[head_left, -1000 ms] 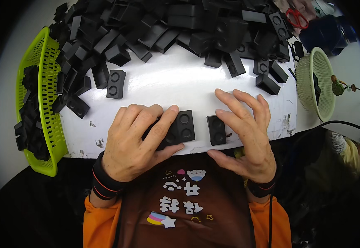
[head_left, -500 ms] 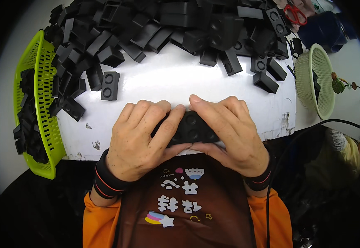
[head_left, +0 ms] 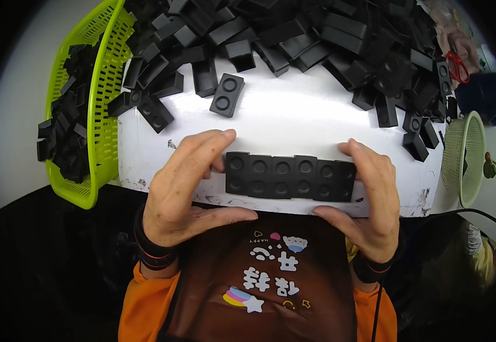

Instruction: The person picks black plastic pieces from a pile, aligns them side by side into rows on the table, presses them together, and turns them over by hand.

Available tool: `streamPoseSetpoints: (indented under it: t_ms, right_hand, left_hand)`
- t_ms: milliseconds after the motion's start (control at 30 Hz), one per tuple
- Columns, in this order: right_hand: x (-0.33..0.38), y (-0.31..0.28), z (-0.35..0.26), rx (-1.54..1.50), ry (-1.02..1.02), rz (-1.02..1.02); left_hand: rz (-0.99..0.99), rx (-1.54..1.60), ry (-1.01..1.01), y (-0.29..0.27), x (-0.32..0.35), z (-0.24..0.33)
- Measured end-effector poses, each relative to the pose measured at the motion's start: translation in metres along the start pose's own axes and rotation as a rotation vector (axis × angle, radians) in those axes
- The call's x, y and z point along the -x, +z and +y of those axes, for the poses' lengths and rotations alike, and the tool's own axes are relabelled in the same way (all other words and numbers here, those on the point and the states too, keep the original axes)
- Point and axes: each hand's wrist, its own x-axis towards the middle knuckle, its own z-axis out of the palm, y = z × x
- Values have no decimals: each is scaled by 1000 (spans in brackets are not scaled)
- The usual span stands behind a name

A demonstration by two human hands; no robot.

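Several black blocks, each with two round marks on its face, stand side by side in a tight row near the front edge of the white work surface. My left hand lies just left of that row, fingers and thumb apart, holding nothing. At the opposite end is my right hand, also open, its fingers beside the last block; whether they touch it I cannot tell. A single matching block lies beyond my left hand, two round marks facing up.
A large heap of loose black blocks spreads across the back. On the left stands a lime-green basket with black pieces inside. A pale basket, red scissors and a black cable are on the right.
My hands have opened and drawn apart, uncovering the row of blocks that they were gripping between them. The whole view has shifted, so the heap and baskets appear further right.
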Motion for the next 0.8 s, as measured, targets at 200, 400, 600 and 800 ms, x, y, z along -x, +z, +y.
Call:
streamPoseSetpoints:
  t_ms: [200,400,600,800]
  right_hand:
    - [9,8,-6,-74,0,139]
    - [16,-19,-36,-210,115,32]
    - [-15,-16,-12,-139,180,78]
    - [11,-16,-9,47,93,44]
  left_hand:
    - [91,-10,65,11,13,-2]
    - [-10,175,-38,-2,21,32]
    - [104,44,-71,7,-12,4]
    - [34,-124,23,4,8,-3]
